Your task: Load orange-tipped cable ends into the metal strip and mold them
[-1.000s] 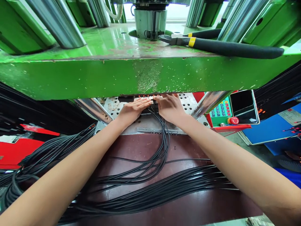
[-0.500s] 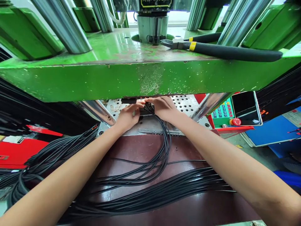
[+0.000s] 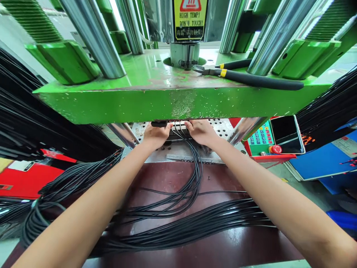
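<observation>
Head camera view: a person's left hand (image 3: 156, 134) and right hand (image 3: 202, 131) flank black cables (image 3: 198, 160) beneath a green press plate (image 3: 134, 106), thumbs apart, fingers partly hidden; whether either grips anything cannot be told. The cables trail from between them onto a maroon tabletop (image 3: 164, 173), pliers (image 3: 251, 79) lying above.

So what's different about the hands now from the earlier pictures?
The left hand and right hand have spread apart, with black cables between them. I can't tell whether anything was let go. The pliers stayed on the green plate.
</observation>
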{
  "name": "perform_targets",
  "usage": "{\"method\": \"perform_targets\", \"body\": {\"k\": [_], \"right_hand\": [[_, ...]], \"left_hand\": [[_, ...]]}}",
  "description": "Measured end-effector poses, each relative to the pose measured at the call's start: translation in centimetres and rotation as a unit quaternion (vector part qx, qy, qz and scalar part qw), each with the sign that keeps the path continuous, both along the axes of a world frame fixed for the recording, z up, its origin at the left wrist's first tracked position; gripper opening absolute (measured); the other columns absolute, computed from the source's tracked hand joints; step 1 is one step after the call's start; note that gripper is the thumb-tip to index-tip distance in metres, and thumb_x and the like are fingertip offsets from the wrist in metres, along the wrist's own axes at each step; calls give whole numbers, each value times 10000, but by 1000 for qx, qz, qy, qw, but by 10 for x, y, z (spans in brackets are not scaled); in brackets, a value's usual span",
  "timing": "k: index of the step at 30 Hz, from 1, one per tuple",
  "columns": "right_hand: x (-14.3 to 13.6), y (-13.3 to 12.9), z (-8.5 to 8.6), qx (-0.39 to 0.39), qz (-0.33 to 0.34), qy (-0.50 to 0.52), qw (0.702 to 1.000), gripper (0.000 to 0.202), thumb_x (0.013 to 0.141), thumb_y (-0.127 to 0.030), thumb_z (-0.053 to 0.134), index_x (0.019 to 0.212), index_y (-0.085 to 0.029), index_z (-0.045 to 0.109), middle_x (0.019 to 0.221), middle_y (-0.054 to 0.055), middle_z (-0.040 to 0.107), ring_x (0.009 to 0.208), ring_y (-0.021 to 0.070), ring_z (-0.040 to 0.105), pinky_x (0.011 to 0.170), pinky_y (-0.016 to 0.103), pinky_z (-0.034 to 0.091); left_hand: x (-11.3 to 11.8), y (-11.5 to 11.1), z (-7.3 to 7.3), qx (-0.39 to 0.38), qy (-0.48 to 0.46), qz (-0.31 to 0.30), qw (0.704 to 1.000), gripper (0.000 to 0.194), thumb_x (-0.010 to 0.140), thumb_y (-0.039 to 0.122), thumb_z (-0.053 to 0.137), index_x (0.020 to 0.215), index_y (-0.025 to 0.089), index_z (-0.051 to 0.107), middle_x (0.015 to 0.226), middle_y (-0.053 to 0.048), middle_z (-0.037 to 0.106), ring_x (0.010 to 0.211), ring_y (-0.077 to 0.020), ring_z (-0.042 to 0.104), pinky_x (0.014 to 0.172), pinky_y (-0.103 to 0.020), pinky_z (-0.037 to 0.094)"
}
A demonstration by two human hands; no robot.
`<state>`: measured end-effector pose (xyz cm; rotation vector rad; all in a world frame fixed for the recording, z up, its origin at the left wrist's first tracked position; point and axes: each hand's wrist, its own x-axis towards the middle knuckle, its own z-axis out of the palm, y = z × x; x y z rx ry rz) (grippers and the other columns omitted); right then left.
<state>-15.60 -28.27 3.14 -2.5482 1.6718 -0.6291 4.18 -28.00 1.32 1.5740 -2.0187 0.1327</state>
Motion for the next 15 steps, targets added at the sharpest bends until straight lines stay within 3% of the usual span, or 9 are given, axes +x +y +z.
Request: {"method": "perform_targets", "body": {"k": [4,6,11,15], "right_hand": [[6,30,-3,-47,21,-9,999,473,1012,-320,342,1347,-59,551,1297,205,593,1257,324,475,1049,443,319],[6,35,-7,-54,25,-18,998,460,1011,-302,334,1353,-80,549,1373,196,537,1273,323,459,1069,453,290],[2,29,-11,-46,18,-59,997,389,980,-285,388,1254,-154,633,1289,153,604,1176,306,527,1023,453,336],[8,13,-6,-25,-8,-120,992,352,976,-283,405,1192,-168,659,1202,118,666,1097,263,593,966,406,414]], "left_hand": [[-30,24,13,16,-35,-18,999,346,961,314,425,1184,183,654,1160,-128,682,1056,-299,637,921,-437,499],[-41,31,15,23,-49,-29,998,346,956,260,422,1210,181,644,1207,-131,656,1086,-301,625,936,-441,491],[-41,30,15,38,-47,-25,998,366,968,273,417,1268,190,609,1252,-147,632,1135,-333,608,985,-531,437],[-30,44,22,67,-38,-55,995,375,977,267,425,1319,177,552,1364,-131,583,1246,-286,557,1030,-475,436]]}}
